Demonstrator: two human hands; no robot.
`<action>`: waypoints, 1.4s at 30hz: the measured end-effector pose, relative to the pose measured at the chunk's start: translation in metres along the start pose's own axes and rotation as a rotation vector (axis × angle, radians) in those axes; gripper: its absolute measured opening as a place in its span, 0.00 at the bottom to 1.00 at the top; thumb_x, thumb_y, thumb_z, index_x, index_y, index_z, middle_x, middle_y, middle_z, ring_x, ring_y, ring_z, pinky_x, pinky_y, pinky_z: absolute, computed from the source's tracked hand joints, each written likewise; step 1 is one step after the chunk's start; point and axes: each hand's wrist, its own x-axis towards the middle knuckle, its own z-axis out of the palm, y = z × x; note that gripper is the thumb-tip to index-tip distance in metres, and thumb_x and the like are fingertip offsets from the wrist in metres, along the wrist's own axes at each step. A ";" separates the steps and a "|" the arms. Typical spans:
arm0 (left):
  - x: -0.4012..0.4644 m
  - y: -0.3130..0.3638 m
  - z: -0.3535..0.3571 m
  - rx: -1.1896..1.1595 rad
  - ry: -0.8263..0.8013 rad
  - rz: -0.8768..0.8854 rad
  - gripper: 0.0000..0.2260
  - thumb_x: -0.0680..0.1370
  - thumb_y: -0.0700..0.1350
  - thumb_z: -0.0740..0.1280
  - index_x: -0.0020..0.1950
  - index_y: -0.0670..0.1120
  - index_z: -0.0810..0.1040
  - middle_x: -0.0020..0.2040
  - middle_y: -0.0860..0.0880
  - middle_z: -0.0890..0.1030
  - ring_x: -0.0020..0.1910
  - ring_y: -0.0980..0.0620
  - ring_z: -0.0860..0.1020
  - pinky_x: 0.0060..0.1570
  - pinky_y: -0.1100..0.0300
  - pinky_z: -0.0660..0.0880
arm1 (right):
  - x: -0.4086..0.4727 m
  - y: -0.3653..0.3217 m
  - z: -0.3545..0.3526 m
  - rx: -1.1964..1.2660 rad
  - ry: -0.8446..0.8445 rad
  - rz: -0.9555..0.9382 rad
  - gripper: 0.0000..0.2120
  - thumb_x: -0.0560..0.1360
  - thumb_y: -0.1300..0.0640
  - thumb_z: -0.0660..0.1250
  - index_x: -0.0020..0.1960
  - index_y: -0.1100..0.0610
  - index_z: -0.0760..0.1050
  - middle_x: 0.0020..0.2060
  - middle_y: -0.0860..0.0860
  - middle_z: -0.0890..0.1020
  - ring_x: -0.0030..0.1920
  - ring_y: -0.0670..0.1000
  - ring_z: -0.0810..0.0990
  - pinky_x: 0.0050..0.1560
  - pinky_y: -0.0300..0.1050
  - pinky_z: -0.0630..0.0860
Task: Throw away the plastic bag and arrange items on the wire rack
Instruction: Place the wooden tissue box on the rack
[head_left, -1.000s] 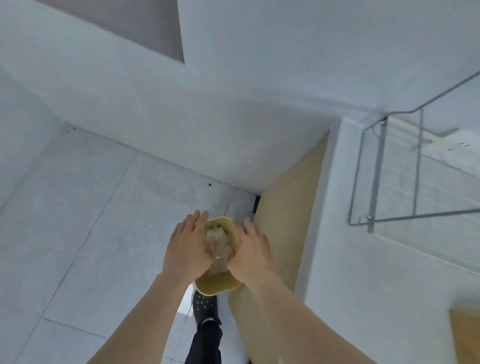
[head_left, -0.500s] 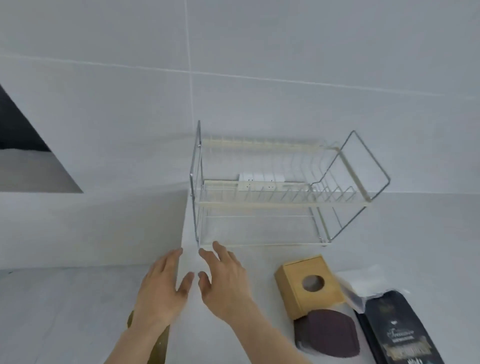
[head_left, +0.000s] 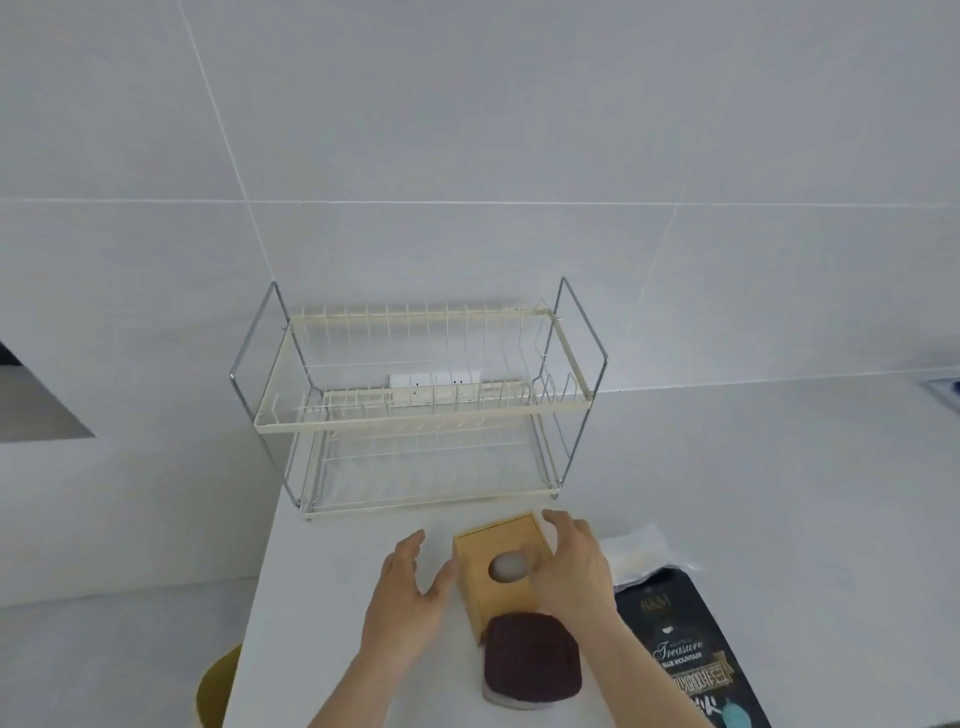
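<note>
A two-tier cream wire rack (head_left: 415, 415) stands on the white counter against the tiled wall, both tiers bare. In front of it lies a wooden box (head_left: 485, 582) with a round hole in its top. My left hand (head_left: 410, 597) is open just left of the box, thumb near its side. My right hand (head_left: 571, 566) arches over the box's right side with fingers spread; I cannot tell if it touches. A dark maroon lidded container (head_left: 530, 660) sits just in front of the box. A black coffee bag (head_left: 685, 654) lies at the right.
A clear plastic packet (head_left: 639, 551) lies behind the coffee bag. A yellow bin (head_left: 213, 691) shows below the counter's left edge (head_left: 260, 597). White sockets (head_left: 436, 387) sit on the wall behind the rack.
My view swung up from the yellow bin on the floor to the counter. Both hands left the bin and moved right to either side of the wooden box.
</note>
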 end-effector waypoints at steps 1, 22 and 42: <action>-0.001 0.001 0.007 -0.027 -0.018 -0.047 0.31 0.76 0.59 0.67 0.77 0.53 0.63 0.75 0.51 0.69 0.71 0.52 0.71 0.68 0.53 0.70 | 0.003 0.008 0.000 0.010 -0.013 0.030 0.28 0.79 0.49 0.68 0.77 0.52 0.66 0.70 0.53 0.74 0.66 0.58 0.78 0.63 0.54 0.77; -0.004 0.034 0.016 -0.159 0.000 -0.234 0.20 0.75 0.48 0.69 0.65 0.55 0.70 0.53 0.55 0.80 0.52 0.52 0.80 0.48 0.58 0.73 | 0.012 -0.017 -0.008 0.134 -0.050 0.017 0.21 0.65 0.45 0.74 0.55 0.47 0.73 0.48 0.42 0.82 0.47 0.48 0.82 0.51 0.53 0.82; 0.139 0.016 -0.110 0.041 0.272 0.049 0.28 0.75 0.47 0.72 0.72 0.58 0.65 0.61 0.58 0.79 0.61 0.49 0.80 0.49 0.56 0.74 | 0.113 -0.167 0.101 0.266 -0.098 -0.262 0.23 0.67 0.49 0.81 0.54 0.35 0.74 0.51 0.34 0.81 0.54 0.39 0.81 0.56 0.40 0.80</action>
